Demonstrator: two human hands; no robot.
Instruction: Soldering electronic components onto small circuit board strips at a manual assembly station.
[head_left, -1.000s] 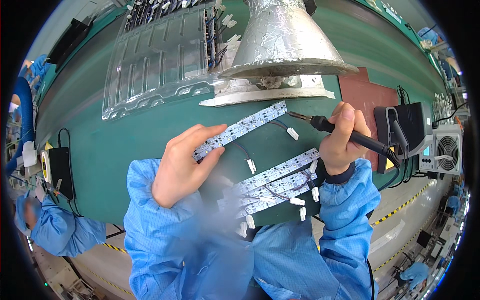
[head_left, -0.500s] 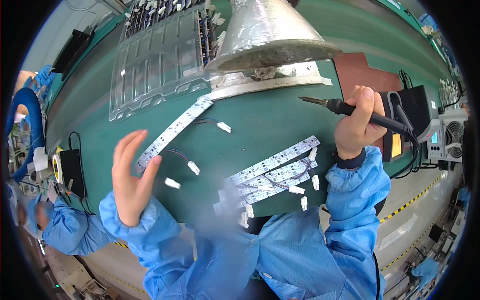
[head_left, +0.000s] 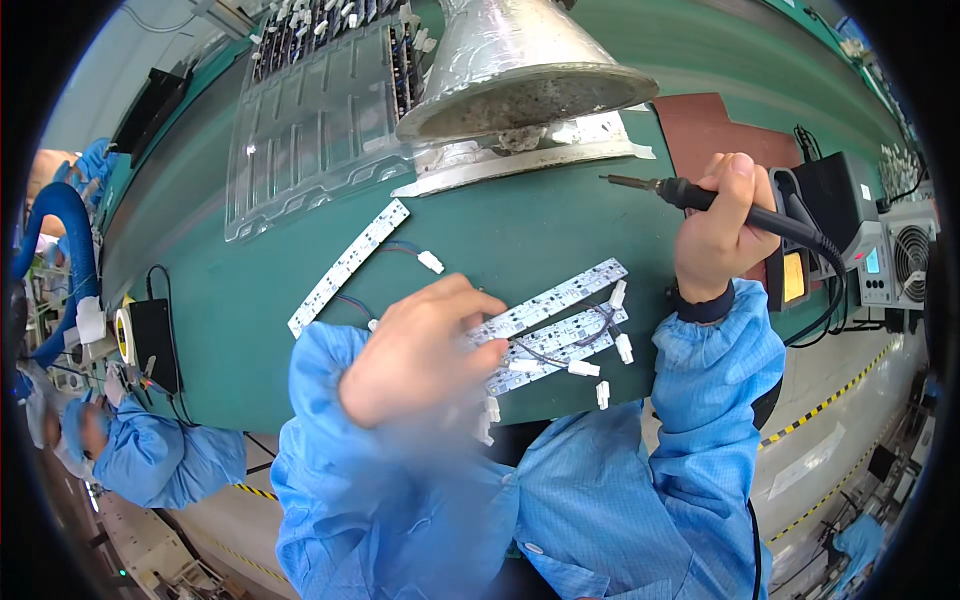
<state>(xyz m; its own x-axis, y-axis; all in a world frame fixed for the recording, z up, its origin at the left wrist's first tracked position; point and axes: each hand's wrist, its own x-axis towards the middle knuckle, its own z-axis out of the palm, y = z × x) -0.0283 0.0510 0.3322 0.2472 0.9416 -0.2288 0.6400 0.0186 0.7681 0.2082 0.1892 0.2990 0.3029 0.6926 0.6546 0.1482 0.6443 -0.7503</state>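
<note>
My right hand (head_left: pixel 722 225) is closed around the black handle of a soldering iron (head_left: pixel 690 193), its bare tip pointing left above the mat. At the near middle, my left hand (head_left: pixel 425 345) has its thumb and fingers at opposite edges of the left end of a white LED circuit board strip (head_left: pixel 560 300). That strip lies at the top of a small group of similar boards (head_left: pixel 585 335) with thin wires and white connectors (head_left: pixel 583 368). Another LED strip (head_left: pixel 350 265) lies by itself to the left, a connector (head_left: pixel 430 262) on its wires. My left palm is hidden.
A silver fume hood (head_left: pixel 525 90) stands at the back middle, a clear plastic tray (head_left: pixel 310 140) left of it. On the right are a brown mat (head_left: pixel 715 135) and a soldering station (head_left: pixel 840 215) with a yellow sponge (head_left: pixel 793 277). A co-worker's blue sleeve (head_left: pixel 165 455) shows at left.
My left hand has left the lone strip and moved right to the grouped boards, closing on the end of one. My right hand keeps the soldering iron almost in place.
</note>
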